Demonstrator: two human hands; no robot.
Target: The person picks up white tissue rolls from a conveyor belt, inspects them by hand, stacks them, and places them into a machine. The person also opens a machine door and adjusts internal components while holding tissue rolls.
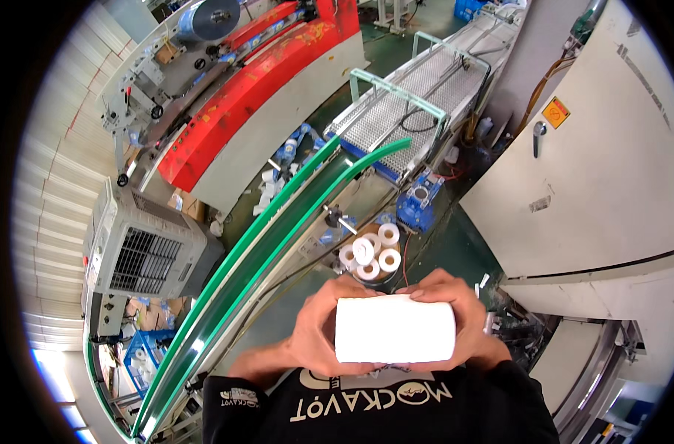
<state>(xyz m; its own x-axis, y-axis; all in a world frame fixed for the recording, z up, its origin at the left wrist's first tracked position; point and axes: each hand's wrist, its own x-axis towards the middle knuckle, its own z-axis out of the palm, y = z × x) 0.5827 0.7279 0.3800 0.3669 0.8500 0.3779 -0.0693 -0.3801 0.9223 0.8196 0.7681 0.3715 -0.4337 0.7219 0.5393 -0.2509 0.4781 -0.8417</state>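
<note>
White paper roll [395, 329] between both hands

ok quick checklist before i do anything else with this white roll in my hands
1. Both hands on the white roll: ok, left hand at one end, right hand at the other.
2. Roll level: ok, it lies sideways, roughly horizontal.
3. Fingers clear of the face: ok, they curl over the top edge only.
4. Roll surface clean: ok on the visible side; far side cannot tell.
5. Green conveyor rails: ok, nothing on the visible stretch.
6. Cluster of small rolls below: cannot tell what holds them.
</note>
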